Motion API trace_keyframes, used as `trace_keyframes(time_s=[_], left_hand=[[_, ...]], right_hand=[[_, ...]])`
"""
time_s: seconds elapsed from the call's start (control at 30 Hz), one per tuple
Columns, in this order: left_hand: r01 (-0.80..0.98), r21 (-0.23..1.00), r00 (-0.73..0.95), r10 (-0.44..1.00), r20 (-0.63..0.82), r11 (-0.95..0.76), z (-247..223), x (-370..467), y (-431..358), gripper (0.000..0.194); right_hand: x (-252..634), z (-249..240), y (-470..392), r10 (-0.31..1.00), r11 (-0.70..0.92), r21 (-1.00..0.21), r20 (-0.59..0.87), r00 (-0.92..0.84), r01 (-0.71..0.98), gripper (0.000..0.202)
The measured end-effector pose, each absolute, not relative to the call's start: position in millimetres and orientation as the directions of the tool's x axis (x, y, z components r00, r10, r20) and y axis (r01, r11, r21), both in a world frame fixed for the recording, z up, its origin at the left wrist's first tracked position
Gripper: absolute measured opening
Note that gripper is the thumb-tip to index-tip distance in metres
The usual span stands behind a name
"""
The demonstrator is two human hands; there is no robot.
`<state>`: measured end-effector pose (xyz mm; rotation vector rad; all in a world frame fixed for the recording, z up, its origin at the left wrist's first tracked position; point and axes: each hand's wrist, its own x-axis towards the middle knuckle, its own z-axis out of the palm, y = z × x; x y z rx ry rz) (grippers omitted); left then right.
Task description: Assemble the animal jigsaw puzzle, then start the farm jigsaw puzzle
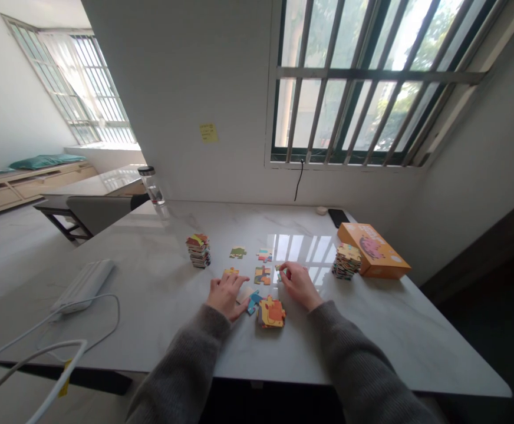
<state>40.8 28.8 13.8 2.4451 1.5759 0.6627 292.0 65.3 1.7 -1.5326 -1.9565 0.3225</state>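
Observation:
Several puzzle pieces lie spread on the white table, among them a green one, a pinkish-blue one and an orange-grey one. My left hand rests at the left of them with its fingers apart, over a yellow piece and beside a blue piece. To the right, my right hand has its fingertips pinched on a greenish puzzle piece, mostly covered by the fingers. A small pile of orange pieces sits between my forearms.
One tall stack of pieces stands at the left, another at the right by an orange box. Farther back are a black phone and a clear bottle. A white power strip with cables lies at left.

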Motion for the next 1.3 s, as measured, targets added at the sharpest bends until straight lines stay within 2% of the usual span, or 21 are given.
trace_keyframes(time_s=[0.1, 0.23, 0.4, 0.6, 0.77, 1.0, 1.3], left_hand=[[0.868, 0.273, 0.382, 0.908, 0.17, -0.416, 17.8, 34.5, 11.4, 0.056], [0.89, 0.206, 0.39, 0.914, 0.112, -0.406, 19.4, 36.2, 6.8, 0.06], [0.915, 0.15, 0.364, 0.927, 0.087, -0.374, 18.3, 45.7, 13.5, 0.061], [0.916, 0.105, 0.38, 0.921, 0.083, -0.388, 15.1, 44.3, 18.9, 0.051], [0.909, 0.093, 0.394, 0.911, 0.122, -0.406, 10.4, 38.5, 30.1, 0.049], [0.858, 0.182, 0.469, 0.877, 0.099, -0.48, 11.0, 29.0, 38.6, 0.054], [0.861, 0.123, 0.487, 0.87, 0.075, -0.493, 13.7, 39.7, 46.4, 0.061]], right_hand=[[292.0, 3.0, 64.6, 0.938, 0.296, -0.579, 0.325, -0.117, 0.76, 0.015], [292.3, 3.9, 64.6, 0.929, 0.313, -0.594, 0.355, -0.108, 0.741, 0.016], [293.4, 3.3, 65.4, 0.921, 0.335, -0.592, 0.368, -0.124, 0.733, 0.016], [299.0, 0.5, 69.5, 0.91, 0.353, -0.589, 0.398, -0.119, 0.727, 0.017], [299.6, -0.9, 70.1, 0.904, 0.368, -0.571, 0.403, -0.14, 0.733, 0.016], [298.4, 0.9, 68.4, 0.901, 0.385, -0.576, 0.404, -0.158, 0.721, 0.017], [298.0, 1.1, 68.0, 0.886, 0.416, -0.563, 0.429, -0.178, 0.714, 0.017]])
